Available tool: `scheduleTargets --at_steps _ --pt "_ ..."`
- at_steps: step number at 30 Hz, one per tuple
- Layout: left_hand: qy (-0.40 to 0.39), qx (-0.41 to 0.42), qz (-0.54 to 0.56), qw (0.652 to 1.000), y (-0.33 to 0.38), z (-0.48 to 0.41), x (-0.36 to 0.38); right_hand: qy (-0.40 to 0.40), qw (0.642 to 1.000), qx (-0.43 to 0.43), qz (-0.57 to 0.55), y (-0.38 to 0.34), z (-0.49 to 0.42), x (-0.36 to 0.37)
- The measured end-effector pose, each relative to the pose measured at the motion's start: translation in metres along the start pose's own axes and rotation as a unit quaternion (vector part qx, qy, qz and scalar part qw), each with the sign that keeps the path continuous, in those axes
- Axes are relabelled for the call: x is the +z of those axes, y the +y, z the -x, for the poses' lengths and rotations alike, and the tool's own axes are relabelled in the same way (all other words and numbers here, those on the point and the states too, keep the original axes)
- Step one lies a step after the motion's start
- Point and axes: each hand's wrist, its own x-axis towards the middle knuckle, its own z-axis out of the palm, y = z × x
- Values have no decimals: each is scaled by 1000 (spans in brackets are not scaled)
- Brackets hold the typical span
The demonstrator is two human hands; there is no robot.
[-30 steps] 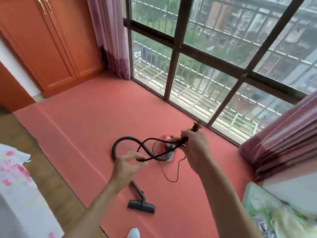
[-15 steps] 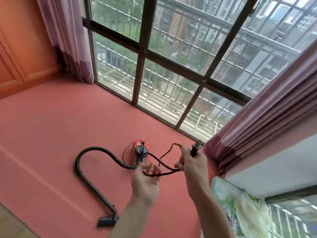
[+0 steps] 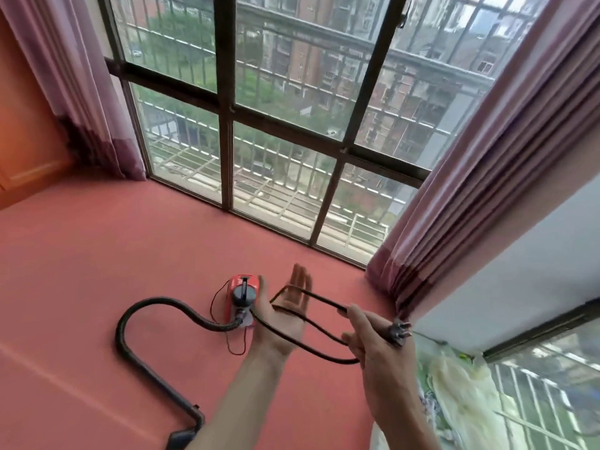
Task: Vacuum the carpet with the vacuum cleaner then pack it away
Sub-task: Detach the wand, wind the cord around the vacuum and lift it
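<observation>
Whereas the left grip [image 3: 285,319] curled over the thin black power cord [image 3: 324,347] half a second ago, its fingers [image 3: 300,284] now stand straight, the loop draped across the palm. The right grip [image 3: 376,345] pinches it behind the dark plug [image 3: 400,331]. Just beyond the left grip sits the small red canister vacuum cleaner [image 3: 243,295]. Uncoiling seems underway, vacuuming unstarted.

Red vacuum cleaner [image 3: 242,298] on carpet [image 3: 97,254]

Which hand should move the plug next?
Probably the right. The right hand grips the power cord just behind the plug, while the left hand lies open, palm up, with cord only draped across it.
</observation>
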Motion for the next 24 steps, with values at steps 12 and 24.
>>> scheduleTargets --at_steps 12,24 --pt "49 229 -462 856 -8 59 -17 61 865 384 -317 88 -20 -49" --pt "-63 204 -920 328 119 176 -57 -128 753 575 -293 180 -4 98"
